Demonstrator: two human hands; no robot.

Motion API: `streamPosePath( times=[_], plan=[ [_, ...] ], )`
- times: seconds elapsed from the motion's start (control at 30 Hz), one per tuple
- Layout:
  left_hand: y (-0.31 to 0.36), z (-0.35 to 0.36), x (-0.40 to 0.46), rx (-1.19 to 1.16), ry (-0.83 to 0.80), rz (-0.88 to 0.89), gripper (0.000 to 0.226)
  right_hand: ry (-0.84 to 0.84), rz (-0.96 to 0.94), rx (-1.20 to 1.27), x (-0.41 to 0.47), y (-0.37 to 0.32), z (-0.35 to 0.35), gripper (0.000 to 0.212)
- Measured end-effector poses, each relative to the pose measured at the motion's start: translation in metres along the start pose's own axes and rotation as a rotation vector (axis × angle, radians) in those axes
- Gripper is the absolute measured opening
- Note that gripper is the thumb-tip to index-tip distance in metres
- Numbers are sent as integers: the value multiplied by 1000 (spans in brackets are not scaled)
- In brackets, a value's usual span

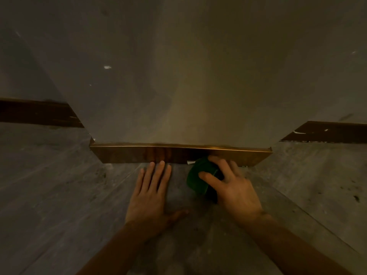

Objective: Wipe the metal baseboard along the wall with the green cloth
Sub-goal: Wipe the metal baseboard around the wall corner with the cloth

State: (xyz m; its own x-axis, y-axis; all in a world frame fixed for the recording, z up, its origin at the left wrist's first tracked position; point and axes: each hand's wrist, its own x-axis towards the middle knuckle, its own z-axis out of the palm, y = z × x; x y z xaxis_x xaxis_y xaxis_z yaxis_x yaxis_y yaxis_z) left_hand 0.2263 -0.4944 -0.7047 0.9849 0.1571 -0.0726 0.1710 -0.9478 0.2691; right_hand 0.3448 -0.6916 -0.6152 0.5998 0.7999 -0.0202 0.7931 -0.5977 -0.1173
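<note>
A shiny bronze-coloured metal baseboard (127, 154) runs along the foot of a projecting wall section in the middle of the view. My right hand (230, 183) grips a bunched green cloth (198, 177) and presses it against the lower right part of the baseboard. My left hand (153, 187) lies flat on the floor with fingers spread, its fingertips just short of the baseboard, where they are reflected.
The grey wall (178, 76) fills the upper view. Darker baseboard strips sit set back at the left (37, 113) and right (327, 132). The grey floor (59, 185) is dusty and speckled, with a small white scrap (191, 162) by the cloth.
</note>
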Motion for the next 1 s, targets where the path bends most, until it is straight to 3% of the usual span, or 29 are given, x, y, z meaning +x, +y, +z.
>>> streamPosePath(
  times=[0.27, 0.43, 0.57, 0.7, 0.83, 1.0],
  plan=[
    [0, 7, 0, 22, -11, -6, 117, -186, -28, -19, 1, -12, 30, 59],
    [-2, 7, 0, 27, -9, -6, 114, -168, 56, -21, 2, -23, 48, 68],
    [-1, 7, -1, 31, -20, -16, 120, -159, 87, -34, 9, -26, 51, 59],
    [-1, 6, -2, 33, -25, -12, 121, -177, 18, -95, 16, -25, 42, 70],
    [-1, 5, -3, 27, -16, 0, 121, -83, -100, -140, 30, -28, 31, 83],
    [-1, 7, -2, 39, -16, -2, 121, 166, -322, -360, 44, -33, 43, 37]
  ],
)
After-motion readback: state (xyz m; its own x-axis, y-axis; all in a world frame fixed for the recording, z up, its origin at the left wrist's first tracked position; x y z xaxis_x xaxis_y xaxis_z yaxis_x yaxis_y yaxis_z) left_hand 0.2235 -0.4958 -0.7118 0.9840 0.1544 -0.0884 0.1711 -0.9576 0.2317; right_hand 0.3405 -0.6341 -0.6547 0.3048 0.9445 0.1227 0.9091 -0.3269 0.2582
